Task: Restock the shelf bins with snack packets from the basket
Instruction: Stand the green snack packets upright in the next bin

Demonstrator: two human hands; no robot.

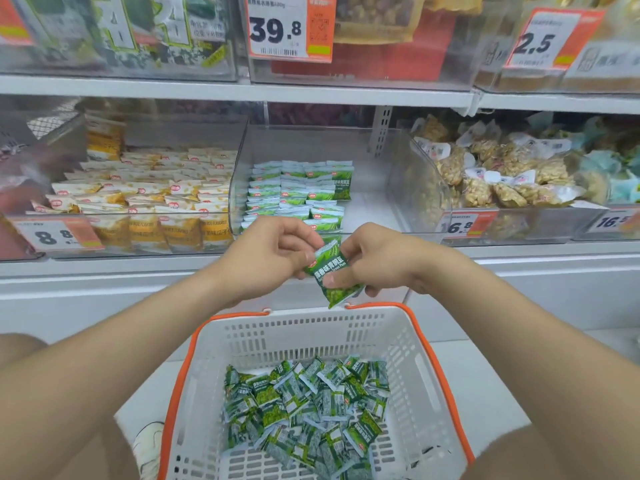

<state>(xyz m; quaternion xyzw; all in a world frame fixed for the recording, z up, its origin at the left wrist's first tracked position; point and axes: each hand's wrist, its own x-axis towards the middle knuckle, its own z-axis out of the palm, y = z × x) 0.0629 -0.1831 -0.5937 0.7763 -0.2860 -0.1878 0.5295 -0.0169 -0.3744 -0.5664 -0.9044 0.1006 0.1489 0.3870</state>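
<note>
both hands were up in front of the middle shelf, one green snack packet (330, 275) caught between them. the left hand (273, 251) had its fingers curled, thumb and forefinger pinching the packet's upper left corner. the right hand (381, 258) pinched the right side, thumb laid flat across the printed face and the other fingers tucked in behind. the packet hung tilted, its lower corner pointing down. it was just below the front lip of the clear middle bin (394, 188) and above the far rim of the basket (311, 332).

down in that white slatted basket with the orange rim lay a jumbled pile of green packets (304, 407), heaped across the bottom. up in the middle bin, rows of matching packets (298, 192) lay flat and overlapping, stacked toward the left and centre.

the left bin held yellow-and-white packets (152, 192) in tidy layers behind an orange price tag (52, 235) reading 8.8. the right bin was piled with clear bags of pale brown snacks (502, 178). on the shelf above, a 39.8 tag (277, 29) hung on a clear bin front. a shoe (149, 441) showed on the floor beside the basket's left side.
</note>
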